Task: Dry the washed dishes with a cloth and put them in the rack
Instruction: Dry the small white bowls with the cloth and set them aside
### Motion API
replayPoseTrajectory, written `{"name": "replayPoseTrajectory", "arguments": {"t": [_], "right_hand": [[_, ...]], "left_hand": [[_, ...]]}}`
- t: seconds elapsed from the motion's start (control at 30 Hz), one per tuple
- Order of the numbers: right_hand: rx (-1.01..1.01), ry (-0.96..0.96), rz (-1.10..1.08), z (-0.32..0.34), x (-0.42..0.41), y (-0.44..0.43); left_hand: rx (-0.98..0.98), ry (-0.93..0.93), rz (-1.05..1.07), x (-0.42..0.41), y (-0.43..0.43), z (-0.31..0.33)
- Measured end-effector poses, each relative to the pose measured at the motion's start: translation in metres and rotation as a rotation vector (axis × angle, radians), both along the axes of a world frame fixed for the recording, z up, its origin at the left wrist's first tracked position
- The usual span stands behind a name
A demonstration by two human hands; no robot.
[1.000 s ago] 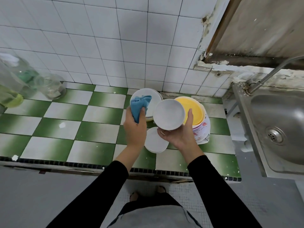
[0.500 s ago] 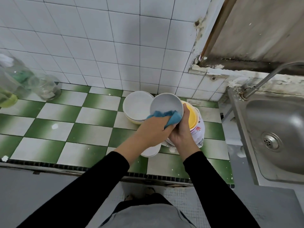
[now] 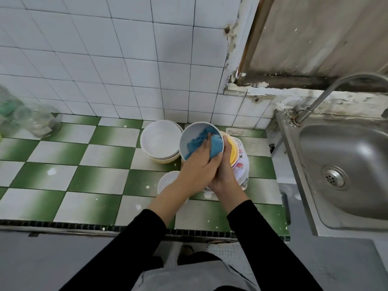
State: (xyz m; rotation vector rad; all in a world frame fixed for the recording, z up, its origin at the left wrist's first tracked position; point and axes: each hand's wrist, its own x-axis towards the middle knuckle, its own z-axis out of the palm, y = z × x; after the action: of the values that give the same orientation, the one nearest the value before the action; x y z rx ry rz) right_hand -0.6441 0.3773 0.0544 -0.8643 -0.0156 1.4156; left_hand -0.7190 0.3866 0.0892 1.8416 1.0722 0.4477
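Filling the tilted white bowl (image 3: pixel 190 134) sits crumpled blue cloth (image 3: pixel 216 147).

Bright, soft, even light; shadows faint and soft-edged. Just thin shade under the stack (image 3: pixel 161 143) on the counter (image 3: pixel 63 175). Dull sheen across the sink (image 3: pixel 357 154) at right, pale streak along the tap (image 3: pixel 327 91). Wall (image 3: pixel 105 49) cool and flat. Heavy wide-angle bend: tile lines bowing at far left, counter edge curving near. Jars (image 3: pixel 42 122) at far left smeared, out of focus. Middle sharpest: left hand (image 3: pixel 197 171), right hand (image 3: pixel 225 176), bowl (image 3: pixel 193 133) fairly crisp, cloth (image 3: pixel 216 145) a touch blurred.
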Motion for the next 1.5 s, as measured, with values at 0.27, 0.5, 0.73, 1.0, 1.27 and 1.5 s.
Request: {"name": "replayPoseTrajectory", "arguments": {"t": [0.27, 0.5, 0.73, 1.0, 1.27, 1.5], "right_hand": [[-0.052, 0.148, 0.015, -0.017, -0.004, 0.002], [-0.021, 0.244, 0.130, -0.029, 0.000, 0.015], [-0.031, 0.296, 0.142, -0.036, 0.003, 0.008], [-0.037, 0.292, 0.166, -0.025, -0.004, 0.007], [-0.038, 0.161, 0.138, -0.010, -0.015, 0.011], [-0.036, 0.171, 0.086, -0.025, -0.007, 0.005]], "left_hand": [[0.519, 0.605, -0.279, -0.044, 0.014, -0.018], [0.703, 0.584, -0.227, -0.060, 0.039, -0.052], [0.346, 0.104, -0.024, -0.059, 0.032, -0.063], [0.492, -0.307, 0.456, -0.041, 0.026, -0.047], [0.430, 0.062, 0.165, -0.033, 0.027, -0.045], [0.458, 0.318, -0.047, -0.039, 0.020, -0.046]]}}
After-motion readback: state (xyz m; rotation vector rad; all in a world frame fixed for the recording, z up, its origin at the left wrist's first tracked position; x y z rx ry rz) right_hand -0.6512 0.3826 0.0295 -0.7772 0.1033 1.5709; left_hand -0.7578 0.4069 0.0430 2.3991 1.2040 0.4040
